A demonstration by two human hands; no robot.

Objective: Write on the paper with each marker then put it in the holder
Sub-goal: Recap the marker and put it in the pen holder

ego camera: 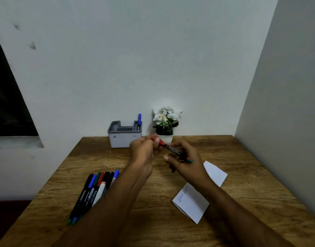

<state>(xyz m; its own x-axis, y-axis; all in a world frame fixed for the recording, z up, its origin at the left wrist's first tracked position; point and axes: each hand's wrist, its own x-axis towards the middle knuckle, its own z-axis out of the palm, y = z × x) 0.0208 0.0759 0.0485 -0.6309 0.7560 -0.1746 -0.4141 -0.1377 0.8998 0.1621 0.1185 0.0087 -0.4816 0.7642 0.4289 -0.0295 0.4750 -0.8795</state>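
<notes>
On our left, spare markers lie on the worktop. Our left hand pinches the red cap of the marker; its long axis slants down-right into our right hand's grasping fingers, above the paper.

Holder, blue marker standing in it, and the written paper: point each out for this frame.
holder (123, 139), head view, on its grey front wall.
blue marker (139, 118), head view, on its upper blue barrel.
paper (192, 202), head view, on the blank white area below the writing.
</notes>
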